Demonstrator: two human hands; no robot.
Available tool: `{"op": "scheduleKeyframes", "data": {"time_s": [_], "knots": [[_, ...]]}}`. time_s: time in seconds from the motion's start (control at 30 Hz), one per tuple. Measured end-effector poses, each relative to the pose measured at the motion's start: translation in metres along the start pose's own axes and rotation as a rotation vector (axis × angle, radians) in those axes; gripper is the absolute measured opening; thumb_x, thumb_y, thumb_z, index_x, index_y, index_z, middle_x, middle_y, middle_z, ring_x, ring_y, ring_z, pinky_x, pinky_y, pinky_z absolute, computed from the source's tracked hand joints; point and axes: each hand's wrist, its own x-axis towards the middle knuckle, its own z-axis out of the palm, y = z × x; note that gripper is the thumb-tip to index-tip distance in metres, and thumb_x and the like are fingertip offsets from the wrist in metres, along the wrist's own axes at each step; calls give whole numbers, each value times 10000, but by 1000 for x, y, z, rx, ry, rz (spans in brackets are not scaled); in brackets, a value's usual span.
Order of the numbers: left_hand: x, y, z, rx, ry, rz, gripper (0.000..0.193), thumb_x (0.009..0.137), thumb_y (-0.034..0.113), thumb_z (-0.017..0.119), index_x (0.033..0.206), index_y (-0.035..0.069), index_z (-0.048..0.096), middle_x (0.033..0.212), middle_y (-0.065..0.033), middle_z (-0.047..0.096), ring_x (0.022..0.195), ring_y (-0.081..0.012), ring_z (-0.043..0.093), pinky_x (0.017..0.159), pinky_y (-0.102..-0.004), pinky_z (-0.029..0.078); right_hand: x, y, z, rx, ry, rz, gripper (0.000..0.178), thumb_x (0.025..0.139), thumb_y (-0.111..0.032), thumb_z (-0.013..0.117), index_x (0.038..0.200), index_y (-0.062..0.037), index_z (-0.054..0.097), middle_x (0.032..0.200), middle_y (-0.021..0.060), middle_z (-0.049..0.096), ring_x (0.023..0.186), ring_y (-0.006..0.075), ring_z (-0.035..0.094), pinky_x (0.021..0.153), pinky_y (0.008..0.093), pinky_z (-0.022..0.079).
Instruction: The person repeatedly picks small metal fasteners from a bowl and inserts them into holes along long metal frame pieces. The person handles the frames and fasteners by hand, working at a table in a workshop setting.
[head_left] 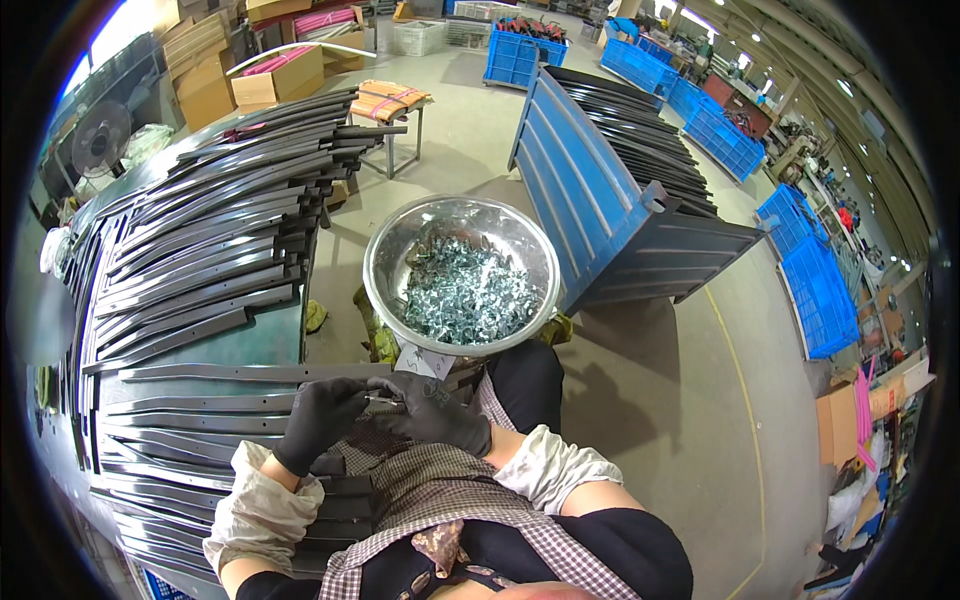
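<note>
Both my hands wear dark gloves and meet in front of my checked apron, at the right edge of the table. My right hand (435, 412) is closed, with a small shiny metal piece (382, 400) at its fingertips. Closed too, my left hand (322, 422) has its fingertips against that piece; what it grips is hidden. Dark metal bars (180, 405) with small holes lie under and beside the left hand. Beyond my hands, a round steel bowl (380, 315) holds a heap of small silvery metal parts (465, 295).
Many black bars (210, 240) cover the green tabletop (270, 340) on the left. A blue metal bin (575, 180) full of long black bars stands at the far right. Blue crates (818, 295) line the right side. A small stool (390, 150) carries bundled orange-brown strips.
</note>
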Motion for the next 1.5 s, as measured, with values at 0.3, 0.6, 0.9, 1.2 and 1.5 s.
{"op": "scheduleKeyframes", "data": {"time_s": [0.3, 0.6, 0.9, 1.2, 1.5], "knots": [[5, -4, 3, -41, -21, -76, 225, 869, 170, 686, 980, -22, 721, 683, -171, 666, 587, -174, 656, 601, -324, 520, 1, -7, -12, -66, 10, 9, 589, 842, -321, 751, 1304, -15, 552, 1122, 208, 652, 1017, 347, 649, 885, 415, 505], [42, -73, -41, 625, 127, 468, 519, 719, 334, 799, 1189, 153, 674, 1174, -101, 639, 1096, -337, 577, 924, -482, 440, -1, 27, -16, 3, 144, 50, 422, 876, -324, 734, 1141, -10, 635, 996, 179, 684, 872, 288, 681, 773, 386, 547], [37, -87, -47, 603, -42, 361, 356, 832, 256, 709, 1152, 102, 676, 1078, -108, 686, 985, -343, 643, 864, -442, 497, -2, 38, -24, 500, 62, 406, 432, 907, -158, 702, 1248, 60, 552, 891, 63, 623, 678, 88, 581, 619, 243, 539], [32, -91, -56, 684, -3, 376, 418, 810, 223, 727, 1206, 103, 663, 1123, -97, 689, 1052, -328, 637, 905, -427, 489, 1, 68, -15, 125, 35, 177, 423, 932, -213, 666, 1265, 25, 559, 1002, 165, 683, 883, 243, 684, 768, 362, 531], [39, -93, -55, 371, -40, 304, 322, 800, 191, 728, 1085, 43, 710, 1043, -140, 702, 996, -351, 640, 930, -437, 484, 30, 84, -10, -176, -97, -74, 387, 919, -222, 686, 1238, -15, 616, 1025, 181, 685, 923, 287, 667, 817, 386, 519]]}}
